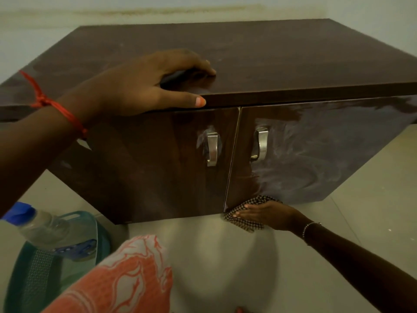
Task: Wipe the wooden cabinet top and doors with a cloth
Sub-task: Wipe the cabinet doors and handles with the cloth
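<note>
A low dark-brown wooden cabinet (pixel 270 55) stands on the floor, with two glossy doors and a metal handle on each. My left hand (pixel 144 84) rests on the front edge of its top, fingers spread on the surface, thumb along the edge, holding nothing. My right hand (pixel 266 214) presses a black-and-white checked cloth (pixel 243 220) flat against the bottom left corner of the right door (pixel 316 150). That door shows cloudy wipe smears. The left door (pixel 158 159) looks darker and plainer.
A clear spray bottle with a blue cap (pixel 36 222) lies in a teal plastic basket (pixel 45 267) on the floor at the lower left. My knee in orange-and-white patterned fabric (pixel 121 276) is at the bottom centre. Pale tiled floor (pixel 372 199) surrounds the cabinet.
</note>
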